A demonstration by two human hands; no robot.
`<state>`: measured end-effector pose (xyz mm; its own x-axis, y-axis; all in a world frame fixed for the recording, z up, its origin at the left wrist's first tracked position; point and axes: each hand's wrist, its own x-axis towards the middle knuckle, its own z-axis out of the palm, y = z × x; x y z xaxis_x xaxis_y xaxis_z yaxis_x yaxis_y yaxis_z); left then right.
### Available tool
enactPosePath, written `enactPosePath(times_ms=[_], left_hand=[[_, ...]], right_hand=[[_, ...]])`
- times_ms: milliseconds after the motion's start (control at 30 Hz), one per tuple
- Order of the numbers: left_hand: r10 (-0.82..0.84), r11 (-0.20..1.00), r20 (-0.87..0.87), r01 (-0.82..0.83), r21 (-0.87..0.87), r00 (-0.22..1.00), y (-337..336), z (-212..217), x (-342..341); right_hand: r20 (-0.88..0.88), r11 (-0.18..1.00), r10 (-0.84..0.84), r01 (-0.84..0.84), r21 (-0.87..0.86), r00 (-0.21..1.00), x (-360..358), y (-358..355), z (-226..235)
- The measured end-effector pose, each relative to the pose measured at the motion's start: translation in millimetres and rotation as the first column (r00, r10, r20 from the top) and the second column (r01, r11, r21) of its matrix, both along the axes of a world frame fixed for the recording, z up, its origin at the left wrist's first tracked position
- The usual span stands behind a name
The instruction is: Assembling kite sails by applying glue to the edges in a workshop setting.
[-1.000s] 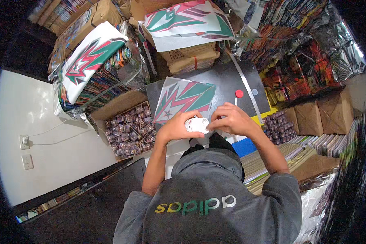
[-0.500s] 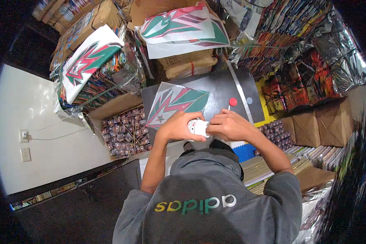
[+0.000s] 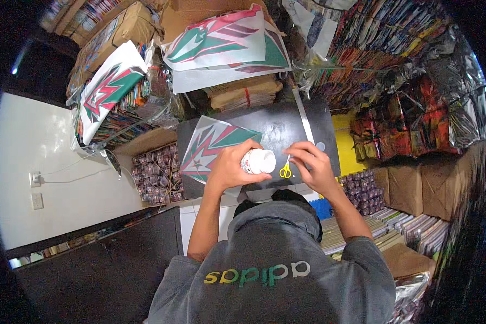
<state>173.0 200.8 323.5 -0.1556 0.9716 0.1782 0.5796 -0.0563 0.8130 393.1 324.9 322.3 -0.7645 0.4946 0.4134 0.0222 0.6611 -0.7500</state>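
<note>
My left hand (image 3: 228, 166) grips a small white bottle (image 3: 259, 161) above the near edge of a black board (image 3: 278, 125). My right hand (image 3: 312, 164) is just right of the bottle, fingers bent down onto the board, and whatever lies under them is hidden. Small yellow-handled scissors (image 3: 285, 170) lie between the bottle and my right hand. A green, red and white printed sheet (image 3: 208, 146) lies on the board to the left of my left hand.
A metal ruler (image 3: 303, 120) and a small grey disc (image 3: 320, 146) lie on the board. Stacks of similar printed sheets (image 3: 221, 43) and cardboard boxes (image 3: 405, 189) crowd around. A box of small packets (image 3: 159, 173) sits left, and a white wall (image 3: 32, 151) is beyond.
My right hand left the bottle and moved right onto the board, covering the spot where a red cap lay. The view shifted, so the board sits lower in frame.
</note>
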Motion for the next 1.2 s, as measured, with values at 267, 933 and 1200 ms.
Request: enactPosePath(times_ms=[267,933,1200], left_hand=[[0.115,0.99,-0.249,-0.131,-0.048,0.962,17.1,1.6,28.8],[0.172,0.981,-0.374,-0.192,-0.019,0.911,-20.3,10.8,3.1],[0.193,0.978,-0.371,-0.206,0.003,0.908,-60.7,9.4,-28.0]], right_hand=[[0.093,0.947,-0.136,0.157,-0.28,0.986,-1.8,14.9,-17.5],[0.12,0.935,-0.106,0.14,-0.325,0.987,-44.6,-10.7,-21.3],[0.086,0.951,-0.112,0.132,-0.281,0.99,-68.8,-52.1,-11.8]])
